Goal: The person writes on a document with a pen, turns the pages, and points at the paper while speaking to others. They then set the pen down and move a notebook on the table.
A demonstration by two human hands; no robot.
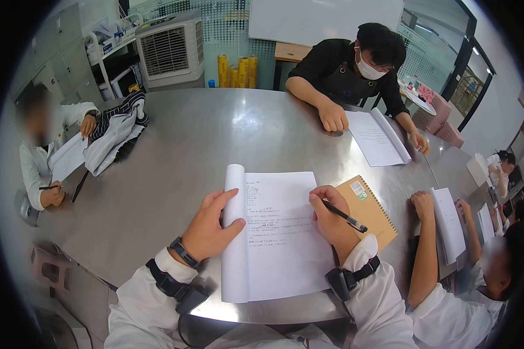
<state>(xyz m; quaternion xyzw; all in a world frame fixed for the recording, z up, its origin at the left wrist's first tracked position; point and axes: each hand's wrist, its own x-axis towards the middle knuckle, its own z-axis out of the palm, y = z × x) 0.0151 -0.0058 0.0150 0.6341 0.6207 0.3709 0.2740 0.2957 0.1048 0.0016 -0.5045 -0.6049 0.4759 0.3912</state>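
A sheaf of printed paper [288,262] lies on the metal table before me, its left side rolled over into a tube. My left hand [211,228] grips this rolled edge, thumb and forefinger lying over it. In my right hand [336,224] is a black pen [346,217], closed in the fingers and slanting down to the right. That hand rests along the sheet's right edge; the page carries printed lines and some handwritten marks. Partly under the right hand and wrist sits a brown spiral notebook [375,212] with a label.
Across the metal table [174,145], a masked person [355,70] handles another sheaf [375,139]. A person at left [38,157] writes beside a striped cloth [119,131]. At right, another person's arm [423,256] reaches alongside mine. An air cooler [170,49] stands behind.
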